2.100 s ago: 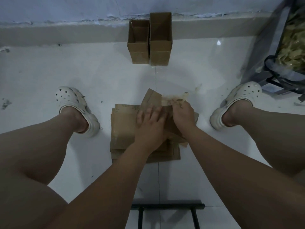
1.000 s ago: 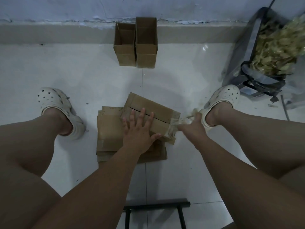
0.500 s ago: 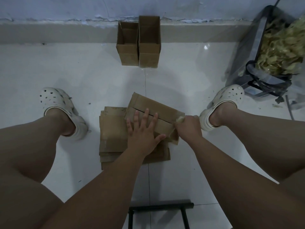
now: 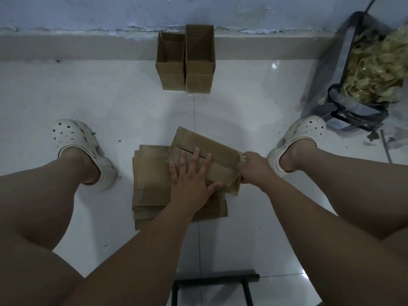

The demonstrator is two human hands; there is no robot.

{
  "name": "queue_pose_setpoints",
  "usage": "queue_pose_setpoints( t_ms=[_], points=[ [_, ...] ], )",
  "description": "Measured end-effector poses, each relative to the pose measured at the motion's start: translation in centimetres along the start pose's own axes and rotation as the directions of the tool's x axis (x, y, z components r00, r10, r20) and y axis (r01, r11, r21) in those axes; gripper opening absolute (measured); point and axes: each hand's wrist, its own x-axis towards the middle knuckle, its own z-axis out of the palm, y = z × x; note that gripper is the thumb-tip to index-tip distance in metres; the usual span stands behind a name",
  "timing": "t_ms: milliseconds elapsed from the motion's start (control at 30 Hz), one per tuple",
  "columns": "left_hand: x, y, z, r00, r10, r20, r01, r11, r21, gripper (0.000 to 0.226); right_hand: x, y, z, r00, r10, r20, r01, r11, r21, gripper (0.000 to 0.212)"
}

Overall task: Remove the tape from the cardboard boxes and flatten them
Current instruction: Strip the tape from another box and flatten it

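1. Stack of flattened boxes (image 4: pixel 152 182) lies between my feet (image 4: pixel 75 140): done.
2. My left hand (image 4: pixel 192 186), fingers spread, presses the current box (image 4: pixel 220 151) atop it; my right hand (image 4: pixel 254 168) pinches tape (image 4: pixel 242 157) at its right end.
3. Two open boxes (image 4: pixel 185 62) by the wall (image 4: pixel 88 14) wait, I judge.

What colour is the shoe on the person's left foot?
The left clog is white with round holes, seen in the head view.
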Motion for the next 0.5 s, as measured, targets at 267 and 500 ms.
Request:
queue_pose_setpoints(
  t_ms=[267,500],
  points=[
    [0.3,0.4,-0.2,1.0,0.0,-0.006,0.0,1.0,0.009,0.084,0.1,0.8,-0.6,0.982,0.085,0.167,-0.149,0.895,0.419,0.015],
    [0.8,1.1,-0.6,1.0,-0.001,0.014,0.001,1.0,-0.014,0.083,1.4,-0.1,1.4,0.994,0.068,-0.087,-0.071,0.997,-0.027,0.065]
  ],
)
